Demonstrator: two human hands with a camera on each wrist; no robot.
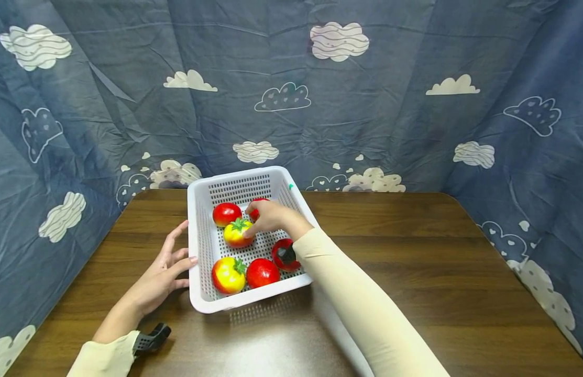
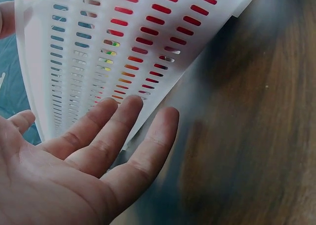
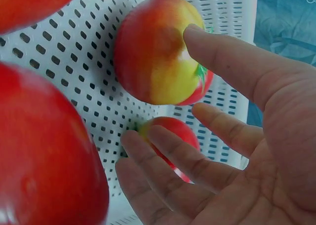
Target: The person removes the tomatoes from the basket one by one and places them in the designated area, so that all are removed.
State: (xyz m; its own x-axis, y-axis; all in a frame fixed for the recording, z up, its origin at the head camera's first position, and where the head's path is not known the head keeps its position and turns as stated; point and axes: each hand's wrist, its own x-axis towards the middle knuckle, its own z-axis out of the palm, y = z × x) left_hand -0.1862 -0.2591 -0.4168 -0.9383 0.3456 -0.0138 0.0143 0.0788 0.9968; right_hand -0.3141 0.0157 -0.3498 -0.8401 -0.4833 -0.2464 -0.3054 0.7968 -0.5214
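A left hand point(image 1: 155, 279), fingers spread, touches the left side of a white perforated basket point(image 1: 194, 285). Inside, the right hand point(image 1: 271, 216), fingers apart, has its thumb at the middle yellow-and-red tomato point(image 1: 234, 237).

This seems a screened-off spot; whether in a home or a lab, one cannot tell. A cloud-print sheet point(image 1: 390, 131) hangs behind and beside a table point(image 1: 414, 256).

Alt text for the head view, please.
A right hand reaches into a white basket with six red or red-and-yellow fruits visible, while the left hand is at its side. The basket sits on a wooden table before a blue cloud-print curtain.
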